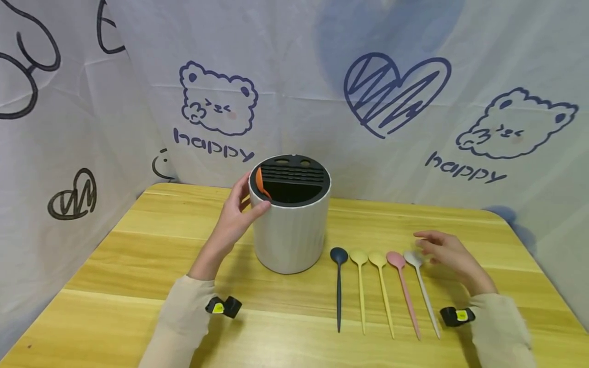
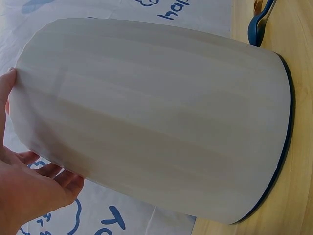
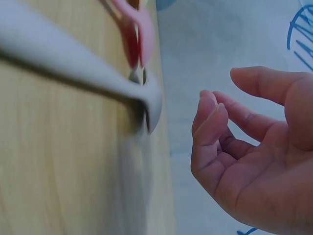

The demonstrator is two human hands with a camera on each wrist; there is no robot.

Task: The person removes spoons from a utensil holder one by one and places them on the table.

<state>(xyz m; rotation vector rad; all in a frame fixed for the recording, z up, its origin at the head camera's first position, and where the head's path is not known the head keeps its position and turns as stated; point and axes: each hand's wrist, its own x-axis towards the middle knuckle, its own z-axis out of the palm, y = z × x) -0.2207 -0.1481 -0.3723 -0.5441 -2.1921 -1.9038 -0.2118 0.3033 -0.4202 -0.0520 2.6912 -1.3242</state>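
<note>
A white ribbed utensil holder (image 1: 290, 237) with a black slotted lid (image 1: 292, 174) stands upright at the table's back. My left hand (image 1: 233, 219) holds its upper left side, thumb at the front of the rim and the other fingers round the side. An orange utensil (image 1: 259, 180) leans in the lid's large opening. Farther right, my right hand (image 1: 451, 255) hovers with loosely bent fingers and nothing in them. Nearest to it lies a white spoon (image 1: 425, 291), its bowl just left of the fingertips; in the right wrist view thumb and fingers are apart.
Left of the white spoon lie a pink spoon (image 1: 406, 286), two yellow spoons (image 1: 361, 286) and a dark blue spoon (image 1: 339, 286), side by side with bowls away from me. A printed cloth (image 1: 303, 122) hangs behind the wooden table (image 1: 276, 327).
</note>
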